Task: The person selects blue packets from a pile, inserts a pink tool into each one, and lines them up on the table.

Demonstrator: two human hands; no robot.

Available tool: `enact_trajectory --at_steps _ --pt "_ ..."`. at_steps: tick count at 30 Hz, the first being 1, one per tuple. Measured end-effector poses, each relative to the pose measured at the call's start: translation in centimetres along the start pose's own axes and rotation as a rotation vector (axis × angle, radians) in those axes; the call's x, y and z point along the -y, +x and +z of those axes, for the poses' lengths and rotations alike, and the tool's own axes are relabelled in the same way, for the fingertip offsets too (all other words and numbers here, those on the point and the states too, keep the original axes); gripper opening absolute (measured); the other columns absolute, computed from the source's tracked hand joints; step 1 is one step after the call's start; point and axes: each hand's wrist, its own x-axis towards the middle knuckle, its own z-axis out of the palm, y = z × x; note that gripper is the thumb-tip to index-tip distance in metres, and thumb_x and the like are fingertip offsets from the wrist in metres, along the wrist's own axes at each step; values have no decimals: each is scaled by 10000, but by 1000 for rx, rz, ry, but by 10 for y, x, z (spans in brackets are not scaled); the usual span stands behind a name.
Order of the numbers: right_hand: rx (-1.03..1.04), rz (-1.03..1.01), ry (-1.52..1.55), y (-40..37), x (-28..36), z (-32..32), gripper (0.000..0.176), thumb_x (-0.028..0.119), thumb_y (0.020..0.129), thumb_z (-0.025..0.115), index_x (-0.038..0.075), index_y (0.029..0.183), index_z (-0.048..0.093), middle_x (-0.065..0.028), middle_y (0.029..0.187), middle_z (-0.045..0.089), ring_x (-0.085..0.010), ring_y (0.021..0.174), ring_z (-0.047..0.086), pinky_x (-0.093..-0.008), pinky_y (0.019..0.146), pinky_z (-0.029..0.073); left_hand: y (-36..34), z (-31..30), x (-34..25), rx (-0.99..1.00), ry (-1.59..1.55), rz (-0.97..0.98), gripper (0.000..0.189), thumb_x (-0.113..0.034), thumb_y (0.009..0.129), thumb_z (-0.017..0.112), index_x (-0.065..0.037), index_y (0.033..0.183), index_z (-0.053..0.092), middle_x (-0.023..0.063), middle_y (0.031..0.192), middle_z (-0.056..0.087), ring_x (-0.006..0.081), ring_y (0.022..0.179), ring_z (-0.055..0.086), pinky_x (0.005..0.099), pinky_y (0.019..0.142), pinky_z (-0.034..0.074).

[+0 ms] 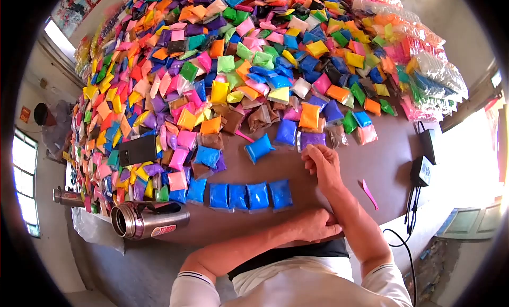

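My right hand is raised over the table with its fingers bent together, just below a purple packet. Whether anything is between its fingertips I cannot make out. At the table's front edge, beside my right forearm, my left hand is closed; its finger ends are partly hidden. Left of it, several flat blue packets lie in a row. A single blue packet sits tilted above the row. An orange packet and a blue-violet packet lie beyond my right hand.
A large heap of coloured packets covers the back and left. A steel flask lies at the front left; a black phone rests on packets. Right are a pink plastic tool, a black power box with cables, and stacked clear bags.
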Motion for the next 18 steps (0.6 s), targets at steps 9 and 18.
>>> enact_trajectory --at_steps 9,18 --pt "52 46 -216 21 15 8 235 259 904 668 30 850 669 32 683 584 -40 587 518 -217 503 389 -5 -16 -3 155 -199 10 358 -314 975 558 3 828 637 94 605 599 219 511 584 374 545 496" --pt "-152 -785 -805 116 67 85 245 128 785 694 5 994 655 -151 941 660 -324 822 631 -391 732 515 -1 11 36 -140 -36 345 327 -265 929 607 -3 737 571 212 691 569 394 677 577 477 635 441"
